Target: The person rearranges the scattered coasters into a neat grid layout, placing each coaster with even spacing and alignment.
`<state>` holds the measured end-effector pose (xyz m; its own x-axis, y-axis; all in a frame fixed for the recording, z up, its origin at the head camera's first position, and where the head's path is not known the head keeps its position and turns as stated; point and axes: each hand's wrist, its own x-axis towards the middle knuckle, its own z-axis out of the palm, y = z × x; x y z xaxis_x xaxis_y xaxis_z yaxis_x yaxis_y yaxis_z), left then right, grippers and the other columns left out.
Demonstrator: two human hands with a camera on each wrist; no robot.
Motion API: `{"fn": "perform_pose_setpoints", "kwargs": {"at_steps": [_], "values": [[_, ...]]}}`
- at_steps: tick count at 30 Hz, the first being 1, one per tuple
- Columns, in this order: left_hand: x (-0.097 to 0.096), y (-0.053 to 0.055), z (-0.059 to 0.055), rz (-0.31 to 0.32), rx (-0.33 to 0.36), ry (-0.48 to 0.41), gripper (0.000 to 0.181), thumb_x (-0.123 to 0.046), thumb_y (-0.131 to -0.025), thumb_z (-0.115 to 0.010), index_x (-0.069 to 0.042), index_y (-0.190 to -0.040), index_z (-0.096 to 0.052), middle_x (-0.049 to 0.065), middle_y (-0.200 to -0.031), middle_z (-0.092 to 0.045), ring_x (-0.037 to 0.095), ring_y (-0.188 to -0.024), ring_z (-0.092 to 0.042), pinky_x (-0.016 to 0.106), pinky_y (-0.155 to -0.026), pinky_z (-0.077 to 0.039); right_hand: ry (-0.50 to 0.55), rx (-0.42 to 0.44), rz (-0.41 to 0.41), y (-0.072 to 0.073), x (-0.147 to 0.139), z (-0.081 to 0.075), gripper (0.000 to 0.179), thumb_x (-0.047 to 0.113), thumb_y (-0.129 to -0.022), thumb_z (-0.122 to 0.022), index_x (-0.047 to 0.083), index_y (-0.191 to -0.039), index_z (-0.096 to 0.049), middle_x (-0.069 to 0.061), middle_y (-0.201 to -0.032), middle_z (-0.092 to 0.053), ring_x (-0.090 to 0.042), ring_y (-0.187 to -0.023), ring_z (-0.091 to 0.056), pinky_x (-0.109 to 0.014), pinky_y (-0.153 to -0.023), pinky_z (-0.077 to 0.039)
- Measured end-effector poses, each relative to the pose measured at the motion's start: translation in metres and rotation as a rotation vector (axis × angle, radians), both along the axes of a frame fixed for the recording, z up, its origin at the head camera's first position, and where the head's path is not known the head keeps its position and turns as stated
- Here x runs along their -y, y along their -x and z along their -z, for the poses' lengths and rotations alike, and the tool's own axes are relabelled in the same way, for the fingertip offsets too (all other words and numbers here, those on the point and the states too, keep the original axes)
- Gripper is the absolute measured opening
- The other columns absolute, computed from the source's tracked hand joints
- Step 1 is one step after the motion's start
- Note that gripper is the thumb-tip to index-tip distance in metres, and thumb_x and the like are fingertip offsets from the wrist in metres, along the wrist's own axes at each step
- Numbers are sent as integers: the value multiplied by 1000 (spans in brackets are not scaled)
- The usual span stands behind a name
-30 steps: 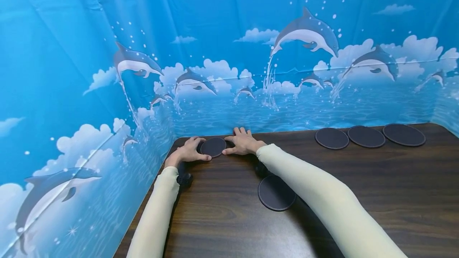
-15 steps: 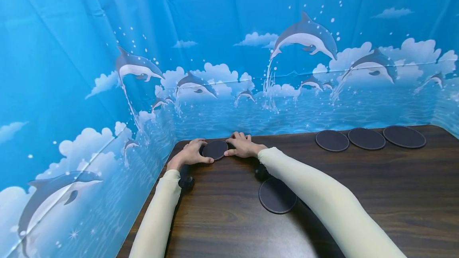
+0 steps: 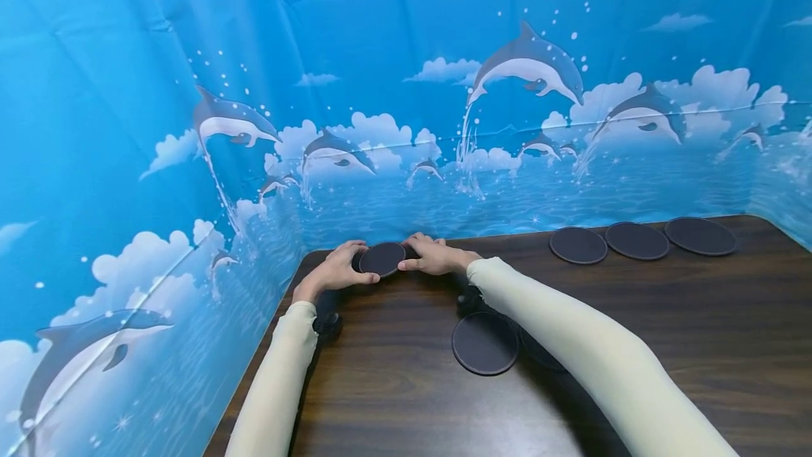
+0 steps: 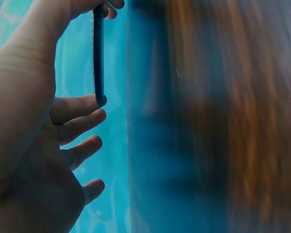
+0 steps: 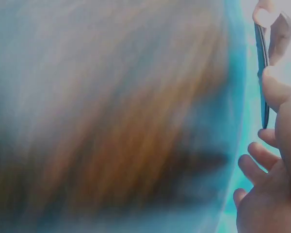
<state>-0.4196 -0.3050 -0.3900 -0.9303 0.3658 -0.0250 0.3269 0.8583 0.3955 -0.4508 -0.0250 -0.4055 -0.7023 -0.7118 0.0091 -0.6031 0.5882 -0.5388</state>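
Note:
A round dark coaster with a stitched rim is held between both hands near the back left corner of the table. My left hand grips its left edge, thumb at the near side and index finger at the far side. Opposite it, my right hand pinches the right edge. Both wrist views show the coaster edge-on, raised over the tabletop: the left one has its thin rim between thumb and index finger, with the other fingers spread below. In the right wrist view, fingertips of both hands meet the coaster.
Another coaster lies at the table's middle, and one more is mostly hidden under the right sleeve. Three coasters, the nearest at left, line the back right edge of the brown wooden table. A blue dolphin curtain borders the back and left.
The coaster between the hands has risen from the tabletop, and both hands have closed in on its edges. The right forearm has shifted, showing part of another coaster beneath it.

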Motion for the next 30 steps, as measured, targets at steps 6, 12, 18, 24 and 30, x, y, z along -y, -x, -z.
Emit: {"fn": "perform_pose_setpoints", "kwargs": {"at_steps": [6, 12, 18, 24, 30], "values": [[-15, -4, -7, 35, -5, -60, 95, -61, -85, -76, -1, -151, -46, 14, -161, -30, 38, -147, -25, 63, -111, -29, -5, 42, -13, -5, -17, -10, 63, 45, -106, -53, 6, -154, -41, -15, -159, -31, -32, -146, -29, -57, -114, -20], [-33, -2, -11, 70, -4, -94, 90, -55, -86, -77, 0, -150, -46, 15, -160, -32, 38, -146, -27, 61, -110, -31, 53, 52, 5, -12, -35, -11, 60, 41, -107, -53, 3, -152, -43, -16, -157, -34, -33, -145, -31, -58, -113, -21], [-48, 0, -9, 67, 14, -111, 96, -58, -84, -77, -2, -153, -42, 12, -160, -32, 35, -146, -28, 60, -110, -32, 106, 29, 22, -17, -52, -5, 61, 40, -107, -53, 1, -153, -40, -19, -156, -34, -35, -145, -30, -61, -113, -20], [-66, 6, -10, 88, 23, -116, 97, -59, -83, -78, -3, -154, -42, 8, -161, -31, 32, -147, -27, 58, -111, -32, 167, 17, 61, -24, -72, -4, 65, 37, -107, -54, -4, -154, -35, -23, -158, -30, -38, -147, -26, -65, -114, -15], [-83, 4, -14, 116, -11, -132, 95, -55, -83, -80, -4, -153, -43, 8, -160, -31, 34, -146, -27, 60, -110, -32, 243, -5, 95, -31, -87, -2, 66, 39, -106, -56, -1, -155, -36, -22, -156, -33, -37, -145, -32, -63, -113, -21]]}}
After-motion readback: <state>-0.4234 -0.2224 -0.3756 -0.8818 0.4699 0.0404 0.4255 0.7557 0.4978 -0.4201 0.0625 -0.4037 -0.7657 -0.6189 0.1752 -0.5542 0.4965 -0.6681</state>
